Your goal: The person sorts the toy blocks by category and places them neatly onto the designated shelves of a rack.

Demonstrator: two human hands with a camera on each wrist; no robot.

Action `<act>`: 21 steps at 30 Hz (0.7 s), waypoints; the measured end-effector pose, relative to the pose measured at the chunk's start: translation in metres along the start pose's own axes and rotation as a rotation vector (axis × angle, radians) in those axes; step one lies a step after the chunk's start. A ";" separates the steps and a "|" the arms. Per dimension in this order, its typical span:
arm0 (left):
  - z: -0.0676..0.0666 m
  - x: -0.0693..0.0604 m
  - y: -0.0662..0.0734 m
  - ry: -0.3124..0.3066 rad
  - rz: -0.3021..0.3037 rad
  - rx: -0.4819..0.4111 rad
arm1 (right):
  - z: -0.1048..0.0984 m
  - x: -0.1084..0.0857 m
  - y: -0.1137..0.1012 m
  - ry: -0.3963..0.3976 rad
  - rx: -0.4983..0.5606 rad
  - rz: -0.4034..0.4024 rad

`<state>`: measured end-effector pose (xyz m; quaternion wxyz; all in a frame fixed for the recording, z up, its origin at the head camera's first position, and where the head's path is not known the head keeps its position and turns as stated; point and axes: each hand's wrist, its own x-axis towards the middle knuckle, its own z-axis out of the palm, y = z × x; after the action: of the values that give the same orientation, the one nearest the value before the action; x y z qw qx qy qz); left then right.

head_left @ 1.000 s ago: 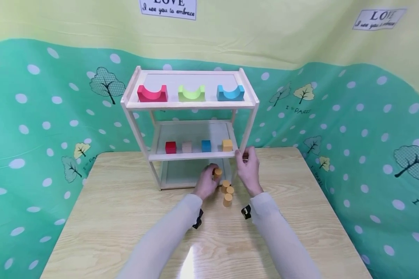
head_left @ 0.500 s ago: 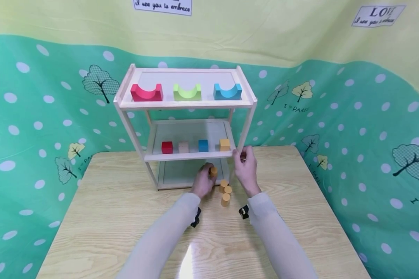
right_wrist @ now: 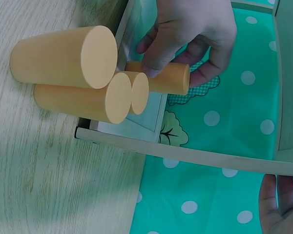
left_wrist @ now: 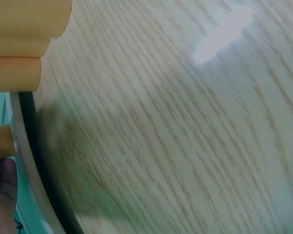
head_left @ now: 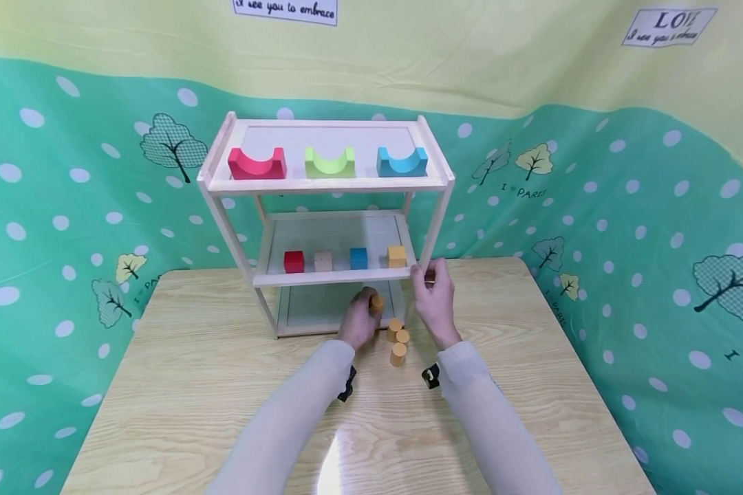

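My left hand (head_left: pixel 359 320) grips an orange-yellow wooden cylinder (head_left: pixel 376 303) at the right side of the rack's bottom shelf (head_left: pixel 316 306). In the right wrist view, thumb and fingers pinch the sides of this cylinder (right_wrist: pixel 171 79); whether its base touches the shelf cannot be told. Three like cylinders stand on the table just before the rack, the nearest cylinder (head_left: pixel 398 355) in front of the others. My right hand (head_left: pixel 435 302) holds the white rack (head_left: pixel 334 278) at its right front post, level with the middle shelf, with the fingers partly hidden.
Red (head_left: pixel 294 262), pale pink (head_left: pixel 323 260), blue (head_left: pixel 358 258) and yellow (head_left: pixel 396 256) cubes line the middle shelf. Above them stand a red arch block (head_left: pixel 256 165), a green arch block (head_left: pixel 329 163) and a blue arch block (head_left: pixel 402 163). A patterned cloth (head_left: pixel 594 206) hangs behind the table (head_left: pixel 161 385).
The head view has shifted slightly, so the rack appears further left. My left hand has gone a little left over the bottom shelf with the cylinder. The right hand keeps its place.
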<state>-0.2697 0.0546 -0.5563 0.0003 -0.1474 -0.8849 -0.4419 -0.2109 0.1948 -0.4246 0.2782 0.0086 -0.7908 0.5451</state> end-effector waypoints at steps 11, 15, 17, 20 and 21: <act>0.000 0.000 -0.001 -0.013 -0.015 -0.017 | 0.004 0.004 0.020 -0.001 -0.007 0.017; -0.002 -0.002 -0.004 -0.010 -0.021 -0.017 | 0.008 0.007 0.040 0.002 -0.001 0.017; -0.003 -0.003 -0.006 -0.009 -0.024 -0.010 | 0.008 0.007 0.042 0.003 0.000 0.013; -0.004 -0.005 -0.008 -0.007 -0.017 0.000 | 0.007 0.006 0.043 0.000 0.001 0.016; -0.005 -0.006 -0.008 -0.008 -0.014 0.001 | 0.007 0.006 0.043 -0.001 0.000 0.017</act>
<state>-0.2668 0.0444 -0.5606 -0.0060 -0.1431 -0.8861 -0.4407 -0.2325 0.2081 -0.4608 0.2734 0.0022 -0.7909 0.5475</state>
